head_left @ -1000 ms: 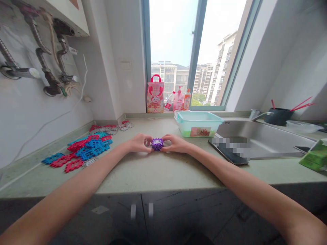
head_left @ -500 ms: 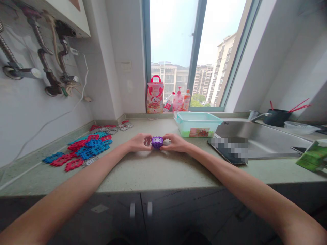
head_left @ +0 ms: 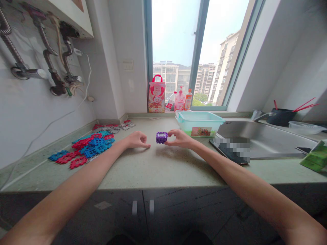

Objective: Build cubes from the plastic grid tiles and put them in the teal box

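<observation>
A small stack of purple toothed plastic building pieces [head_left: 161,138], with a whitish panel on its upper side, is pinched at its right end between the thumb and fingers of my right hand [head_left: 178,138]. It is held just over the counter. To its left, apart from it, my left hand [head_left: 138,140] holds nothing; its thumb points toward the stack and the other fingers are curled. Nearest my left forearm lie flat red building pieces [head_left: 78,162] and blue building pieces [head_left: 95,147] in a loose pile.
A turquoise plastic basket [head_left: 201,117] stands behind my right hand, left of the steel sink [head_left: 270,139]. A dark, partly blurred flat object [head_left: 227,153] lies by the sink's edge. Bottles [head_left: 180,101] and a pink bag [head_left: 156,97] line the windowsill. A green carton [head_left: 315,158] sits far right.
My left hand has let go of the purple stack and drawn back slightly left. My right hand keeps hold of it, now tilted a little. The whole view has shifted slightly.
</observation>
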A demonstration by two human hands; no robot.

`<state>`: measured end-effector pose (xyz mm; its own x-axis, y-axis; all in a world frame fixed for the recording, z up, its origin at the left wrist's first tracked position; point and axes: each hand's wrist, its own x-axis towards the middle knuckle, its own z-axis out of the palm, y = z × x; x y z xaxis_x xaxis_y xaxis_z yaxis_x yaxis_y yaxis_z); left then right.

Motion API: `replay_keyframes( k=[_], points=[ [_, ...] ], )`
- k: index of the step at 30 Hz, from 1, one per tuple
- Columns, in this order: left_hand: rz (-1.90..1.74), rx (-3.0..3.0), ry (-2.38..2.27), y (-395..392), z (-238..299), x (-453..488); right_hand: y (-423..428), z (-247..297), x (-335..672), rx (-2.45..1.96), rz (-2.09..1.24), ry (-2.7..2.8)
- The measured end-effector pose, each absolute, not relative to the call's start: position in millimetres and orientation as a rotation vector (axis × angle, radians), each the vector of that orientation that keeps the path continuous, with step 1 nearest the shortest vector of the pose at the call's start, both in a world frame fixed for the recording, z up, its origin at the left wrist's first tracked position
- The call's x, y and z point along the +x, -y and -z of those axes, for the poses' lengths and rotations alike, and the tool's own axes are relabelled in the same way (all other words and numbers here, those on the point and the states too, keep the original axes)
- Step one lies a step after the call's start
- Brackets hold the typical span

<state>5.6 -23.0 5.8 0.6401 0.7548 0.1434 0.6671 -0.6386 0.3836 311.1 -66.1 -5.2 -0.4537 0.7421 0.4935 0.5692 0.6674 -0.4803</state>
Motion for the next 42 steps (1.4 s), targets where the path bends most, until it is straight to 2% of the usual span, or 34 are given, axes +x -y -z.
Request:
replay_keyframes(
  k=[7, 16, 25, 32, 42],
  points=[
    [-0.448, 2.539, -1.163, 19, -4, 4, 71, -12, 322, -1.104, -0.278, 2.136],
    [-0.368, 2.549, -1.209, 26, -11, 8, 77, -38, 346, -1.278, -0.634, 2.043],
    [-0.371, 2.539, -1.197, 26, -11, 8, 77, -56, 376, -1.443, -0.531, 1.834],
    [-0.402, 2.516, -1.2, 24, -8, 7, 79, -68, 392, -1.452, -0.295, 1.788],
    [-0.379, 2.532, -1.175, 19, -4, 5, 78, -78, 429, -1.729, -0.097, 1.596]
  ],
)
